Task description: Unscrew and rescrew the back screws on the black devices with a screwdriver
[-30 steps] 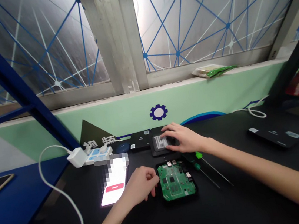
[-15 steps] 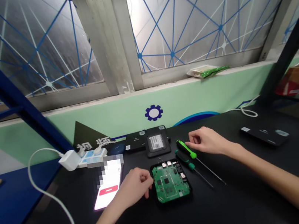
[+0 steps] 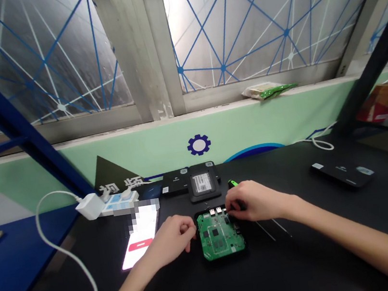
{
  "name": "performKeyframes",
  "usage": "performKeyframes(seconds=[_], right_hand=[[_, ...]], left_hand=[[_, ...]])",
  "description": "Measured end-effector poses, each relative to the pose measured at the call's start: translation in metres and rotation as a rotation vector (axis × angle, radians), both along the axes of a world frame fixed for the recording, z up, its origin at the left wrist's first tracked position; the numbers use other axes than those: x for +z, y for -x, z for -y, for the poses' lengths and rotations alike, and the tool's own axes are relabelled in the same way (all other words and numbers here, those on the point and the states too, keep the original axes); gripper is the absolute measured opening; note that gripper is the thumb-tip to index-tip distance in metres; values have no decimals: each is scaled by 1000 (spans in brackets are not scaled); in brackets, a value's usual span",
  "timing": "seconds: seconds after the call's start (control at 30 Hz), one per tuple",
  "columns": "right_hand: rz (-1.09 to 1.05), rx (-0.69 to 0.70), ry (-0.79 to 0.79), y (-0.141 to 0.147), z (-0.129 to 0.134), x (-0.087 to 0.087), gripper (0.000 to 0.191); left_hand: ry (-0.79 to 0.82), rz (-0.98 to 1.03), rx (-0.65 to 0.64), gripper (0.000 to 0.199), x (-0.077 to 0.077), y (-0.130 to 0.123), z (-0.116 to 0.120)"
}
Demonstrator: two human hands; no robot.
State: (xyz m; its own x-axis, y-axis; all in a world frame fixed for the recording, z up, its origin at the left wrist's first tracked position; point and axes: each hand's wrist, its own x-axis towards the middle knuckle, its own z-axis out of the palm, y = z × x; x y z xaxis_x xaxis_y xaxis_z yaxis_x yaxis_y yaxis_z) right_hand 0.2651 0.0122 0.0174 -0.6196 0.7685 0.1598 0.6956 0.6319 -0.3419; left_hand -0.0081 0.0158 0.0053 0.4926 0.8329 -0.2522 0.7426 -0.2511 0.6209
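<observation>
A green circuit board [image 3: 218,236] lies face up in a shallow black plastic case [image 3: 228,257], its metal ports along the far edge. At the case's left edge is my left hand [image 3: 176,235], fingers curled, their tips at or against the rim. My right hand [image 3: 251,200] is over the board's far right corner, with thumb and fingers pinched by the ports; whatever they hold, if anything, is hidden. Beneath this hand lie two screwdrivers: a bright green handle end [image 3: 233,184] sticks out behind it, and the two thin shafts [image 3: 266,231] show in front.
Beyond the board lie a black box with a white label [image 3: 202,185] and another black box [image 3: 174,182]. A lit phone [image 3: 140,238] and a power strip [image 3: 118,202] with a white charger [image 3: 90,206] are on the left. Another black box [image 3: 342,174] lies far right.
My right hand has moved left and toward me, from beside the screwdriver handles to the board's far right corner, now covering most of the handles. My left hand has hardly moved.
</observation>
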Motion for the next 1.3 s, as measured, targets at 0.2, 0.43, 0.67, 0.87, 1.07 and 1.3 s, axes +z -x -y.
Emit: performKeyframes(seconds=[0.2, 0.43, 0.67, 0.87, 1.07, 1.3], right_hand=[[284, 72, -27, 30, -4, 15, 9], [603, 61, 24, 61, -14, 31, 16], [651, 157, -33, 66, -19, 27, 19], [613, 161, -20, 60, -17, 29, 15], [524, 179, 23, 51, -19, 28, 8], [353, 207, 58, 36, -22, 18, 8]], left_hand=[[-39, -14, -6, 25, 2, 0, 2], [-95, -83, 33, 24, 7, 1, 3], [-138, -132, 74, 24, 12, -1, 5], [-131, -115, 69, 24, 13, 1, 5], [-95, -98, 61, 22, 9, 5, 2], [59, -53, 50, 18, -1, 10, -2]])
